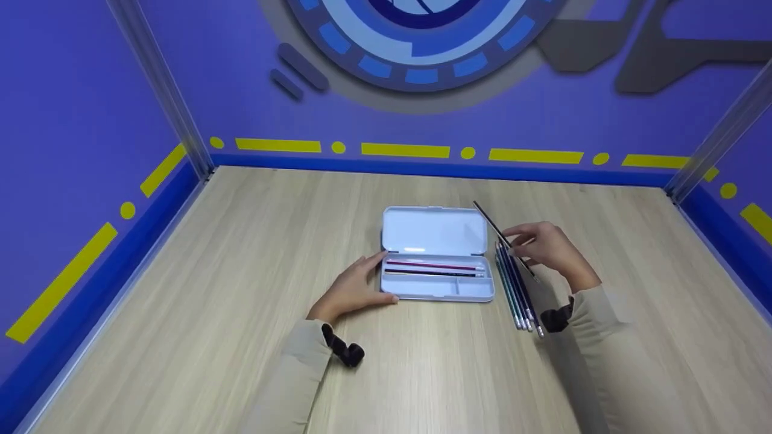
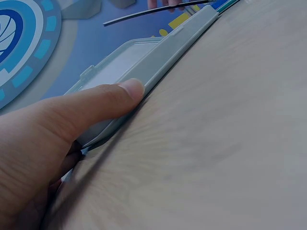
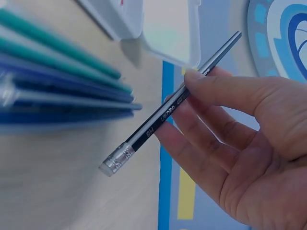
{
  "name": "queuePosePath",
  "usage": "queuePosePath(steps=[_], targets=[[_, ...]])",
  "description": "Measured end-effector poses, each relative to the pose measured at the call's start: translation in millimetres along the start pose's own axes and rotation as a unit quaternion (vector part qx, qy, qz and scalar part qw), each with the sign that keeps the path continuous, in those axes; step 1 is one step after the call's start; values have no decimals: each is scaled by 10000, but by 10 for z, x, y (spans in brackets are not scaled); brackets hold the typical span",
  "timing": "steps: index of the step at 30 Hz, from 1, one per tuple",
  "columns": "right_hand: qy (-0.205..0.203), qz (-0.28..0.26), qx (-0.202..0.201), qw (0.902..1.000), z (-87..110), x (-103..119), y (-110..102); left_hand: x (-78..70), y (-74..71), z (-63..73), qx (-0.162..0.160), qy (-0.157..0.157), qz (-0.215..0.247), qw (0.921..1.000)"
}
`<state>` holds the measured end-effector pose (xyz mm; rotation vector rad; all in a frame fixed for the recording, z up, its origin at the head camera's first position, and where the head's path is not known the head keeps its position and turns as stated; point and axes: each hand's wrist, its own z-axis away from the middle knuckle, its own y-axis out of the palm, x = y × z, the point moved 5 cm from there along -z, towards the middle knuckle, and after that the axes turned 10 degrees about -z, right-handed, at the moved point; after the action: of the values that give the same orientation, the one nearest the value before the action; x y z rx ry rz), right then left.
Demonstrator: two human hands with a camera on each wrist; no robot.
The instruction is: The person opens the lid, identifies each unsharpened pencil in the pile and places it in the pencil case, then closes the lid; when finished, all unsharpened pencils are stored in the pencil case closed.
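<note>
A white pencil case [image 1: 439, 298] lies on the table with its lid [image 1: 434, 230] swung back. Inside, in the long compartment, are a red pencil [image 1: 434, 265] and a black pencil [image 1: 431, 273]. My left hand [image 1: 351, 290] grips the case's left end, the thumb against its front wall [image 2: 165, 62]. To the right of the case, my right hand [image 1: 550, 248] pinches a black pencil [image 3: 160, 114] between thumb and fingers. Its eraser end [image 3: 115, 160] points down toward the table. Below it lies a row of several green and dark blue pencils [image 1: 517, 289], their erasers toward me.
The wood-grain table [image 1: 271, 241] extends on both sides of the case. Blue printed walls [image 1: 422, 132] with yellow marks enclose its back and sides, joined by metal corner posts [image 1: 169, 96]. Black straps [image 1: 344, 346] sit at both wrists.
</note>
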<state>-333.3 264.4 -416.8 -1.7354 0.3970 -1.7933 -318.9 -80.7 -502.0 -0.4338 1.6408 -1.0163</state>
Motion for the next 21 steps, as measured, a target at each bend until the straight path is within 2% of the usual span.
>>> queuePosePath(steps=[8, 15, 21], targets=[[-223, 95, 61, 9997, -132, 177, 132, 2, -9, 13, 9, -13, 19, 10000], [-737, 373, 8, 9966, -187, 354, 289, 5, -10, 6, -3, 25, -10, 10000], [-901, 261, 14, 9956, -223, 437, 401, 5, -11, 5, 0, 38, 55, 10000]])
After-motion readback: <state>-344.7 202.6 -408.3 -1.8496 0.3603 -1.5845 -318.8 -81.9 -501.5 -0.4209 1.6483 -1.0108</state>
